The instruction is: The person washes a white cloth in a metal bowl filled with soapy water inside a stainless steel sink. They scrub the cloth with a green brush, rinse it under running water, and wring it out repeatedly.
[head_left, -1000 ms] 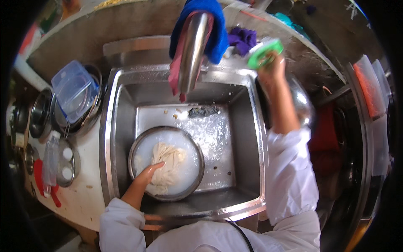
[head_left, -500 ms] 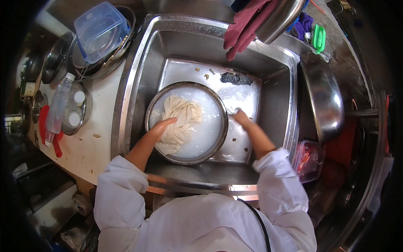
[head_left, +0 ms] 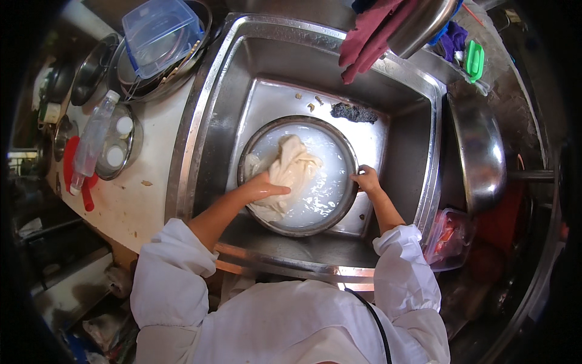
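Observation:
A round metal basin [head_left: 301,232] of cloudy whitish water stands on the floor of the steel sink [head_left: 209,121]. Wet and bunched, a cream-coloured cloth [head_left: 297,164] lies in the left half of the basin, partly under water. My left hand [head_left: 265,188] reaches in over the near left rim and is closed on the cloth, thumb pointing right. At the basin's right side, the fingers of my right hand [head_left: 367,178] are closed on the rim. Some of the cloth is hidden beneath my left hand.
A dark scouring pad [head_left: 353,113] and food scraps lie on the sink floor. Pink cloths [head_left: 370,36] hang over the far edge. A large metal bowl [head_left: 482,155] leans at the right, near a plastic tub [head_left: 450,239]. Bottle [head_left: 94,142] and stacked pans occupy the left counter.
The basin has shifted right in the sink. My right hand, blurred beside it before, now grips its rim. My left hand has moved right, and the cloth is bunched differently.

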`<state>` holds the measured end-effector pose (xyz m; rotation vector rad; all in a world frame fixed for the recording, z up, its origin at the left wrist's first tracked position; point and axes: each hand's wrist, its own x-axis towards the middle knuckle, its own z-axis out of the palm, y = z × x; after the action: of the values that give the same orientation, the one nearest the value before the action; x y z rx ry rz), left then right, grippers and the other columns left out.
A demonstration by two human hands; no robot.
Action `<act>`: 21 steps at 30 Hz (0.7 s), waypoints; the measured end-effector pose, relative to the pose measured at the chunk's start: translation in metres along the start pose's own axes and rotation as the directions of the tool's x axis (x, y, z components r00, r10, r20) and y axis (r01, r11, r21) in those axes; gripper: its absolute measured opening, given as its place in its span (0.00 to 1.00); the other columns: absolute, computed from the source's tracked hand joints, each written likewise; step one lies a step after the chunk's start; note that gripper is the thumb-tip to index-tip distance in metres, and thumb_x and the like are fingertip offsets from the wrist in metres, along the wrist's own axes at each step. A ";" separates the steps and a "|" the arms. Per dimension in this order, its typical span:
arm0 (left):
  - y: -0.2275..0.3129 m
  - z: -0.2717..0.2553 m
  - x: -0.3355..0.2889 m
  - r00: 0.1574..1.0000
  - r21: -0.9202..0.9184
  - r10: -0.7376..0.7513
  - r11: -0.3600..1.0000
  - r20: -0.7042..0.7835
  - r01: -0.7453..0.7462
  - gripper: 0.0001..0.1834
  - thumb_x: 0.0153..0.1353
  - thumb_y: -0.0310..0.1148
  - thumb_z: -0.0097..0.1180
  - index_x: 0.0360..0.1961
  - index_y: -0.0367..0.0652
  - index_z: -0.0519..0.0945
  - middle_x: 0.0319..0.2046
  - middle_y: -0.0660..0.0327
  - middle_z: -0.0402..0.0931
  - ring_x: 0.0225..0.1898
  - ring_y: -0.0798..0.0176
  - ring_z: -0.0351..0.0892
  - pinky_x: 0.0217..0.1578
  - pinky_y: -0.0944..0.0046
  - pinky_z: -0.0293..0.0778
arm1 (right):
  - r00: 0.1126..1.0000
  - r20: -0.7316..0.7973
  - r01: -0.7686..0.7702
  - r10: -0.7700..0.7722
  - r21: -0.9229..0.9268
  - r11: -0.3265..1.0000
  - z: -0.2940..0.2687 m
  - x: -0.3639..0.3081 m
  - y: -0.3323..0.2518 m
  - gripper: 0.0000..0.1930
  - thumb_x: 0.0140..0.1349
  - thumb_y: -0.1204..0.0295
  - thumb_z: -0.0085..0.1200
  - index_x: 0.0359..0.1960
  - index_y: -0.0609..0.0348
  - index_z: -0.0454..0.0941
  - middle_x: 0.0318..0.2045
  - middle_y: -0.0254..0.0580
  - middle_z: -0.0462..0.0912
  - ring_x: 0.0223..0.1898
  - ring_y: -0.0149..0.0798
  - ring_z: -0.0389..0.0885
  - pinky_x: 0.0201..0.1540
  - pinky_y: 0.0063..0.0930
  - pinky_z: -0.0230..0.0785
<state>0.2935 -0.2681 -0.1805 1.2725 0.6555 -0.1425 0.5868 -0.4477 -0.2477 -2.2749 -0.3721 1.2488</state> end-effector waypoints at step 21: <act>0.077 -0.068 0.172 0.953 0.715 0.090 0.682 -0.289 0.153 0.14 0.46 0.34 0.59 0.35 0.42 0.78 0.31 0.57 0.78 0.36 0.61 0.77 0.40 0.65 0.71 | 0.994 0.000 0.098 -0.112 -0.482 0.870 0.095 -0.024 -0.004 0.23 0.49 0.74 0.50 0.49 0.55 0.61 0.46 0.57 0.65 0.44 0.56 0.72 0.45 0.41 0.67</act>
<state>0.4416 -0.1386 -0.2164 2.1020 0.9360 -0.2599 0.4941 -0.4270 -0.2709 -2.6338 -0.8715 1.1615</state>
